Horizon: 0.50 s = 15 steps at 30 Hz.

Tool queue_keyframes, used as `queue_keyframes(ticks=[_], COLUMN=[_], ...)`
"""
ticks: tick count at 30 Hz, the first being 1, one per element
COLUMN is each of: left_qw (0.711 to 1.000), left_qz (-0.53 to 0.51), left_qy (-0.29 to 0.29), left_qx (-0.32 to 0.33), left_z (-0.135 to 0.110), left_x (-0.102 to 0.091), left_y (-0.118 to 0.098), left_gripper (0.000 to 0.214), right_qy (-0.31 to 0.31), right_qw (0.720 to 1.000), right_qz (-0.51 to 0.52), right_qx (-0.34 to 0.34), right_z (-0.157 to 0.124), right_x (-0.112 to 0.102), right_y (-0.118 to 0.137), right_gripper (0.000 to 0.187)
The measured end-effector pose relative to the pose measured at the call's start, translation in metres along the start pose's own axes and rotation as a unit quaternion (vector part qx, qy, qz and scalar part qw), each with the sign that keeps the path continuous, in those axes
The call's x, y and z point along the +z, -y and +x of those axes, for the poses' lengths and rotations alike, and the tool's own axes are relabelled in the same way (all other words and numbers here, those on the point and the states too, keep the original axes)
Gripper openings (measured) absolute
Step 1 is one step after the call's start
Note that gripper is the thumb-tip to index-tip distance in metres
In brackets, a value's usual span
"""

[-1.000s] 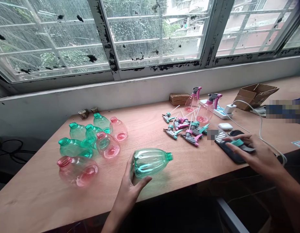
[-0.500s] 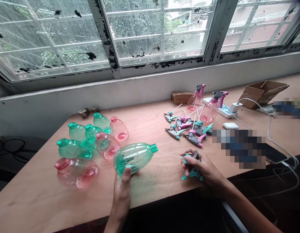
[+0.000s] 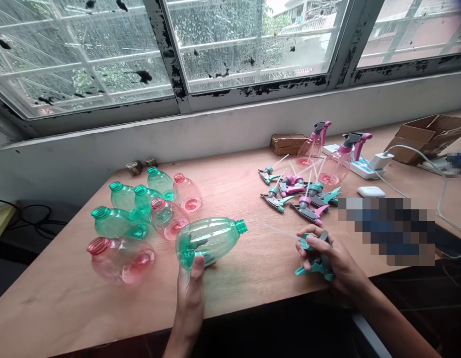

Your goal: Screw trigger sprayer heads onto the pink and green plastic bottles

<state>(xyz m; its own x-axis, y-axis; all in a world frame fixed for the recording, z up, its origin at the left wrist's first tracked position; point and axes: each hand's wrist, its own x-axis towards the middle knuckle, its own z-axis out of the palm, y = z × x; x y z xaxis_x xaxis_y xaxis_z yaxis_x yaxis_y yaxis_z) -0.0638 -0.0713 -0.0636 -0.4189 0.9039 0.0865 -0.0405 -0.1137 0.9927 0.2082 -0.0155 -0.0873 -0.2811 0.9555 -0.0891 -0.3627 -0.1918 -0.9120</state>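
Observation:
My left hand grips the base of a clear green plastic bottle, held tilted with its open neck pointing right. My right hand is closed on a teal and grey spray trigger head; its thin clear dip tube reaches left toward the bottle neck without touching it. Both hands hover just above the wooden table near its front edge.
Several green and pink empty bottles lie at the left. Several loose trigger heads lie at centre right, behind them two assembled pink spray bottles. A power strip, earbud case, cables and a cardboard box fill the right.
My right hand picked up a trigger head from the right side and brought it toward the bottle. My left hand lifted and tilted the green bottle. The view shifted a little.

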Motion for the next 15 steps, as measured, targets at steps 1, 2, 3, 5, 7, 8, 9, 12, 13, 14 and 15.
queue_keyframes(ticks=[1, 2, 3, 5, 7, 8, 9, 12, 13, 14, 15], left_qw=[1.000, 1.000, 1.000, 0.998, 0.993, 0.989, 0.984, 0.970, 0.967, 0.965, 0.964], left_qz=[0.003, 0.009, 0.018, 0.047, 0.082, 0.098, 0.112, 0.146, 0.154, 0.158, 0.158], left_qy=[-0.001, 0.000, 0.005, 0.033, 0.082, 0.109, 0.135, 0.194, 0.204, 0.210, 0.212], left_qx=[0.001, 0.003, 0.005, 0.005, -0.003, -0.007, -0.011, -0.011, -0.011, -0.013, -0.017], left_z=[0.000, 0.000, 0.000, 0.000, -0.001, -0.002, -0.003, -0.006, -0.006, -0.007, -0.007], left_x=[0.000, 0.000, 0.000, 0.000, -0.003, -0.004, -0.006, -0.010, -0.010, -0.011, -0.011], left_y=[-0.001, -0.002, -0.003, -0.004, -0.004, -0.003, -0.002, 0.002, 0.002, 0.002, 0.001], left_gripper=[0.050, 0.050, 0.051, 0.054, 0.060, 0.065, 0.068, 0.074, 0.075, 0.076, 0.077], right_qy=[0.011, 0.023, 0.036, 0.053, 0.060, 0.064, 0.072, 0.102, 0.107, 0.108, 0.106], right_qw=[1.000, 0.999, 0.999, 0.997, 0.995, 0.994, 0.993, 0.987, 0.986, 0.984, 0.983], right_qz=[-0.008, -0.019, -0.031, -0.048, -0.063, -0.072, -0.084, -0.115, -0.126, -0.139, -0.151], right_qx=[0.007, 0.015, 0.022, 0.034, 0.043, 0.047, 0.050, 0.045, 0.036, 0.026, 0.016], right_z=[0.000, -0.001, -0.002, -0.004, -0.006, -0.007, -0.007, -0.009, -0.010, -0.010, -0.011], right_x=[0.000, 0.000, 0.001, 0.002, 0.004, 0.005, 0.006, 0.011, 0.014, 0.016, 0.019], right_y=[0.000, 0.001, 0.001, 0.003, 0.004, 0.005, 0.005, 0.004, 0.003, 0.002, 0.001], right_gripper=[0.025, 0.027, 0.028, 0.030, 0.029, 0.029, 0.029, 0.030, 0.032, 0.035, 0.036])
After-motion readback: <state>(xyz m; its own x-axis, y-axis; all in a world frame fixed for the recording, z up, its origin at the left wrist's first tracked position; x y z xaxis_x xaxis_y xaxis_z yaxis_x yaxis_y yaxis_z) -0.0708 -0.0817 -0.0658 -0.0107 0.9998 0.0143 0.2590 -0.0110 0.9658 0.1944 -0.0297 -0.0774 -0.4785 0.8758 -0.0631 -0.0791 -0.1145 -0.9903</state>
